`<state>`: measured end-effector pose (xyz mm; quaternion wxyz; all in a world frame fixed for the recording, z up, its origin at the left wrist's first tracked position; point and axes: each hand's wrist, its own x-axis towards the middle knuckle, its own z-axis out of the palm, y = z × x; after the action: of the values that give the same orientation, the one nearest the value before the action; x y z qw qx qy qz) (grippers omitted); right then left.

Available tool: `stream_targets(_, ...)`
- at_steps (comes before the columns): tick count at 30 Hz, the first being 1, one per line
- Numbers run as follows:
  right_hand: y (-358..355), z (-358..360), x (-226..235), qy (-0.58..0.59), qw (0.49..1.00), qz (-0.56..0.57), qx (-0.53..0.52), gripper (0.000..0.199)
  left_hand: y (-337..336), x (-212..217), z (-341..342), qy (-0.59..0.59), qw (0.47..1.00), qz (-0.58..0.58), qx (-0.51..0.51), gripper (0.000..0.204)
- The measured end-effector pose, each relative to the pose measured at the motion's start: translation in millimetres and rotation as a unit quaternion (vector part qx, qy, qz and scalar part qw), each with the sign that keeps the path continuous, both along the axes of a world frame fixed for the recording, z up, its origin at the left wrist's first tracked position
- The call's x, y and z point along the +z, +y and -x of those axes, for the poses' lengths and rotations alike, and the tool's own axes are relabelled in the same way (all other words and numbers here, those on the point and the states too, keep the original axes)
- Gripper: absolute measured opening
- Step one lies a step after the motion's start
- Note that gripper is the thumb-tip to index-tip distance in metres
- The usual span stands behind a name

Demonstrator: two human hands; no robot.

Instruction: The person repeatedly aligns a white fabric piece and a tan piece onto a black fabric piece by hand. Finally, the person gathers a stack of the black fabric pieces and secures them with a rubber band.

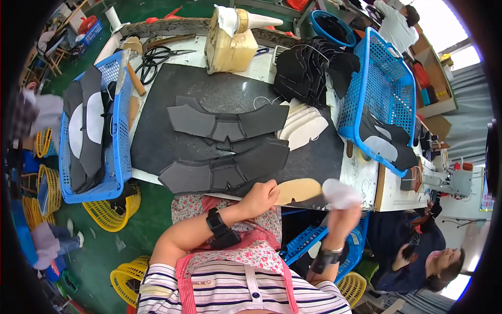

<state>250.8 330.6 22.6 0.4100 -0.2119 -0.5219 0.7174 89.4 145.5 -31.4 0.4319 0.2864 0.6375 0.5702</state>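
My left hand is closed at the table's front edge, at the left end of a tan rounded cut-out piece with a small notch. Blurred by motion, my right hand grips a white cut-out piece just right of the tan one. Beyond my left hand lie black shoe-upper-like pieces, a front one and a farther one, each with a raised seamed middle. A fanned stack of cream-white pieces rests to their right, partly under the farther black piece.
A blue basket with black and white pieces stands left; another blue basket stands right. At the back are black scissors, a yellowish block bearing a nozzle-tipped bottle, and a black heap. A person sits right.
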Motion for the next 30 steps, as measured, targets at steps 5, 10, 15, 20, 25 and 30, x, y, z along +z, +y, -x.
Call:
stream_targets(5, -5.1, 26.3, 62.6, 0.250, 0.937, 0.168, 0.178, 0.058, -1.0, 29.6, 3.3, 0.231, 0.952, 0.196, -0.051, 0.028)
stream_targets(10, -39.6, 68.4, 1.3, 0.063, 0.906, 0.261, 0.327, 0.077, -52.4, 47.3, 40.4, -0.111, 0.987, -0.102, 0.052, 0.032)
stream_targets(15, -97.0, 146.0, -2.1, -0.218, 0.901, -0.022, 0.375, 0.032, -116.0, 30.2, 65.6, -0.111, 0.976, -0.034, 0.182, 0.019)
stream_targets(20, -112.5, 161.6, -29.0, -0.257, 0.850, -0.394, 0.238, 0.020, -134.0, 25.2, 74.3, 0.099, 0.960, 0.087, 0.247, 0.020)
stream_targets(25, -121.3, 160.2, -34.1, -0.226, 0.842, -0.444, 0.208, 0.025, -131.9, 25.9, 75.6, 0.167, 0.949, 0.106, 0.245, 0.020)
stream_targets(30, -124.9, 161.1, -39.6, -0.226, 0.820, -0.491, 0.189, 0.026, -129.9, 22.9, 76.1, 0.199, 0.939, 0.112, 0.256, 0.020)
